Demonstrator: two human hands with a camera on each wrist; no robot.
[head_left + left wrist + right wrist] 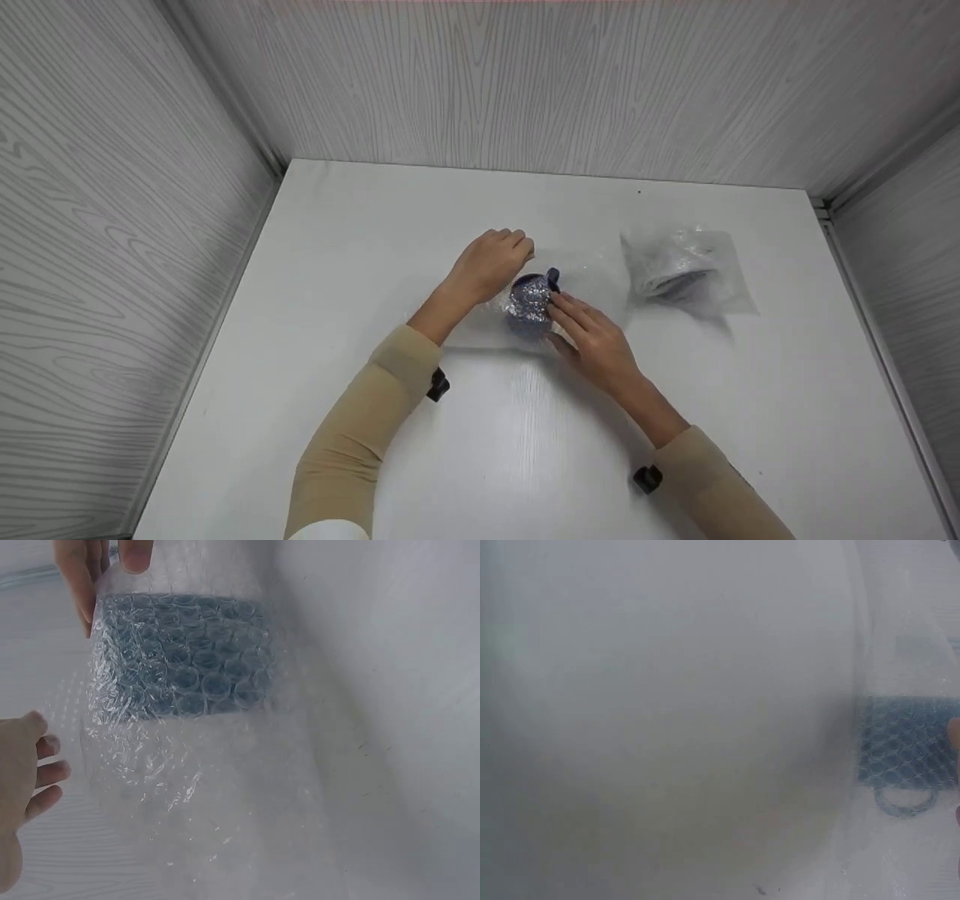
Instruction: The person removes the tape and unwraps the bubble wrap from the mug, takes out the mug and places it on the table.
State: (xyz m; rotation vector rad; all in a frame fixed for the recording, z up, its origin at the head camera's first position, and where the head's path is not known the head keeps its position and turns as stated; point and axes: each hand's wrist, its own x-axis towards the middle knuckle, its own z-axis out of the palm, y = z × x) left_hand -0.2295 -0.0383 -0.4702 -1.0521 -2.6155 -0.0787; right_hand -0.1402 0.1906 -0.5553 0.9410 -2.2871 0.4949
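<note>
Wrapped thing: a dark blue mug with a handle (532, 298), partly covered in a clear bubble-wrap sheet (202, 787), lies near the middle of the white desk (315, 300).
Left hand: the left hand (491, 262) rests on the far side of the mug, fingers curled over the wrap's edge, seemingly pinning it down.
Right hand: the right hand (592, 337) touches the mug's near side with straight fingers and grips nothing.
Risk: the mug lies on its side, so it could roll from under the flat fingers; the loose wrap could spring back if the left hand's hold slackens.
Also there: a second clear bubble-wrapped bundle (684, 274) lies well apart to the right.
Surface and room: smooth white desk, enclosed by pale grey wood-grain walls (112, 225) on three sides.
</note>
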